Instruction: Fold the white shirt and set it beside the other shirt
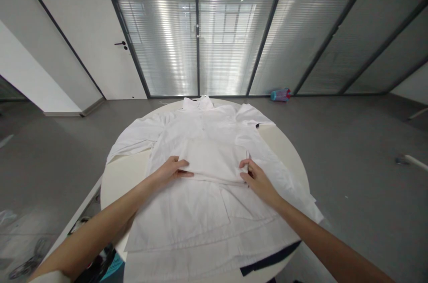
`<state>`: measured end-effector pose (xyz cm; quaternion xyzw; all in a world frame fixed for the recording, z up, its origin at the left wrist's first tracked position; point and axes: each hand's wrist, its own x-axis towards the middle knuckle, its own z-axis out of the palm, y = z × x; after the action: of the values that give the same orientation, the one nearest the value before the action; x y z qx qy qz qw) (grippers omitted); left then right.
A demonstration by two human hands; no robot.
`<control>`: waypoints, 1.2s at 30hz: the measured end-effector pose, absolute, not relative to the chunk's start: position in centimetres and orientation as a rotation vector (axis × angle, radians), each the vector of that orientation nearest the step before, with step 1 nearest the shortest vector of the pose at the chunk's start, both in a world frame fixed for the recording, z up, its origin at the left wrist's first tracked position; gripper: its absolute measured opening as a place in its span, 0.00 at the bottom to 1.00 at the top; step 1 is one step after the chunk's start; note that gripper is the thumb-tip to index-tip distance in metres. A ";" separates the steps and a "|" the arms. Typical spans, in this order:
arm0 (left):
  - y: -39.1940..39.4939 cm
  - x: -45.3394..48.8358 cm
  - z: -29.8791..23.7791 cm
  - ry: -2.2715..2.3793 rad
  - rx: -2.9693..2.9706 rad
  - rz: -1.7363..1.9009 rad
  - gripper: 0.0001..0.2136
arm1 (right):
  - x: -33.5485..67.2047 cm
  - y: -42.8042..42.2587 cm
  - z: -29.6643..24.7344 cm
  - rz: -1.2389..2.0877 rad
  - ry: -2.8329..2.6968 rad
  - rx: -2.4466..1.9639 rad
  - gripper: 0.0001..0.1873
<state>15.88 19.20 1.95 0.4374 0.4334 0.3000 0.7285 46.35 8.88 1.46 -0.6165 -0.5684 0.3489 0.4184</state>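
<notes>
A white long-sleeved collared shirt (203, 149) lies spread on a round white table (127, 185), collar at the far side and sleeves out to both sides. Its middle is doubled over into a horizontal fold (214, 162). My left hand (170, 171) rests on the fold's left end, fingers over the cloth. My right hand (257, 180) grips the fold's right end between thumb and fingers. The shirt's lower part hangs over the table's near edge, and a dark strip (269, 260) shows along it.
Grey floor surrounds the table. Behind it stand a glass partition with blinds (160, 29) and a white door with a black handle (121, 44). A blue and red cylinder (280, 94) lies by the glass. A blue basket (113, 267) sits at lower left.
</notes>
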 end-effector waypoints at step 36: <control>19.8 23.3 0.3 0.955 2.888 0.680 0.35 | 42.3 13.1 6.1 -0.023 -2.077 -1.596 0.28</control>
<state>23.30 19.84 0.31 0.9265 0.3064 0.2183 0.0123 42.33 13.06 6.12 -0.5886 -0.7661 -0.0085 0.2581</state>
